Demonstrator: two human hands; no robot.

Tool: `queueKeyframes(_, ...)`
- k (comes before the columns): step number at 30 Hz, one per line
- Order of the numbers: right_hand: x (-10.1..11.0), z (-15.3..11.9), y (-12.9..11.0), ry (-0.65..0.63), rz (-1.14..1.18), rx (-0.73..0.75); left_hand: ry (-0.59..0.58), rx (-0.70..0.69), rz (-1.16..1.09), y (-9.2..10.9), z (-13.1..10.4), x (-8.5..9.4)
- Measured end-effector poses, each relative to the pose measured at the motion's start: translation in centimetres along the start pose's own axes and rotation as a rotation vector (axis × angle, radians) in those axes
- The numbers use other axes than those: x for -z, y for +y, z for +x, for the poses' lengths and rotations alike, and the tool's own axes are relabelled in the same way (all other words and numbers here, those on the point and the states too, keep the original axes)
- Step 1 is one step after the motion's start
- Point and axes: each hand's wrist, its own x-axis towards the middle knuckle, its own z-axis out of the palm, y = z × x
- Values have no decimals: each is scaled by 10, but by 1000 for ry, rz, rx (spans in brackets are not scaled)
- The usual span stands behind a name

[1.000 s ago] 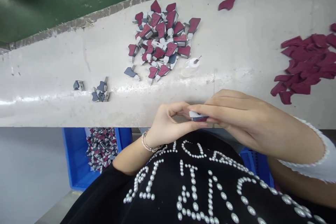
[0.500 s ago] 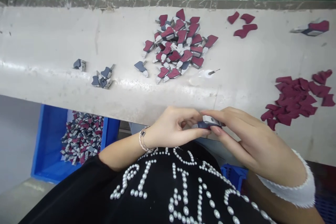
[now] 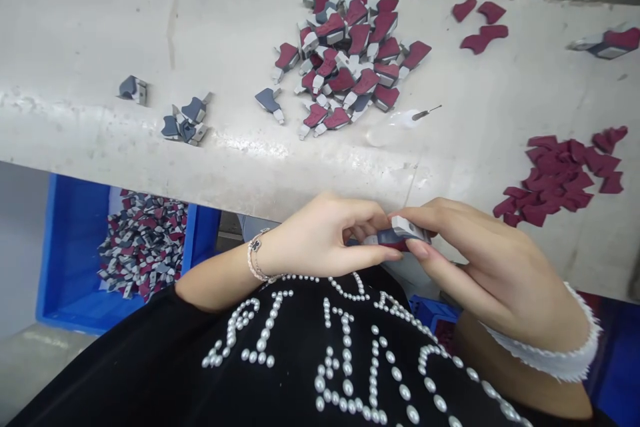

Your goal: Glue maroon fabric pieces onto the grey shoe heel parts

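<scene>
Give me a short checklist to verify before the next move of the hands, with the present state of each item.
1. Part pinched by both hands: ok, left hand and right hand both grip it.
2. Red piece seated flat on the part: cannot tell, fingers hide it.
3. Room on the table beside the pile: ok.
4. Red pieces at the right hand's side: ok.
5. Glue bottle upright: not ok, it lies on its side.
6. Bin stocked: ok.

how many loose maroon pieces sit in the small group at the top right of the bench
3, apart from the heaps: one maroon piece on the left, one just right of it, and a longer one below them. None looks hidden.
</scene>
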Motion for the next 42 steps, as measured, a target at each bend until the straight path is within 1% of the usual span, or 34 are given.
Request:
queueKeyframes(4,-4,1,-5,33,-11,-25,-15,-5,72,0,-1,0)
queueKeyframes(7,-8,1,-5,76,-34,-84,8,6,112,2,-1,-2)
queueKeyframes(9,-10,1,-3,96,-37,-120,30,25,96,3,0,-4)
queueKeyframes(12,-10,0,1,78,-22,-116,32,110,-23,5,0,-4)
queueKeyframes(15,-8,-1,6,39,-10,-40,5,249,-135,5,0,-5)
queueKeyframes(16,-8,-2,8,32,-12,-17,-2,268,-145,4,0,-5)
queueKeyframes(18,-9,-1,11,30,-16,20,12,234,-123,0,1,-7)
queueKeyframes(20,-10,-1,16,36,-23,32,67,150,-70,-6,2,-10)
queueKeyframes(22,-12,0,22,46,-39,44,132,108,-42,-15,3,-15)
queueKeyframes(24,-14,0,26,52,-42,65,168,122,-76,-22,4,-19)
queueKeyframes(27,-17,5,30,32,14,80,157,192,-222,-29,2,-26)
queueKeyframes(29,-19,10,31,-10,85,34,156,247,-319,-31,-1,-26)
queueKeyframes(30,-20,13,31,-33,132,-2,147,272,-343,-32,-2,-23)
queueKeyframes(31,-21,16,31,-55,180,-45,134,290,-330,-32,-3,-18)
queueKeyframes(32,-21,18,33,-63,223,-98,137,298,-250,-32,-3,-10)
queueKeyframes(33,-20,20,35,-56,252,-169,171,296,-114,-33,-1,2)
queueKeyframes(34,-20,20,40,-34,262,-251,239,282,53,-33,2,15)
queueKeyframes(36,-19,21,53,51,232,-420,451,241,389,-33,15,48)
queueKeyframes(37,-20,23,61,113,205,-488,556,226,500,-34,22,65)
queueKeyframes(38,-21,26,69,178,181,-531,638,220,581,-35,30,81)
queueKeyframes(40,-25,38,84,293,157,-550,742,215,707,-37,41,111)
queueKeyframes(42,-31,56,93,343,167,-514,824,215,814,-36,42,138)
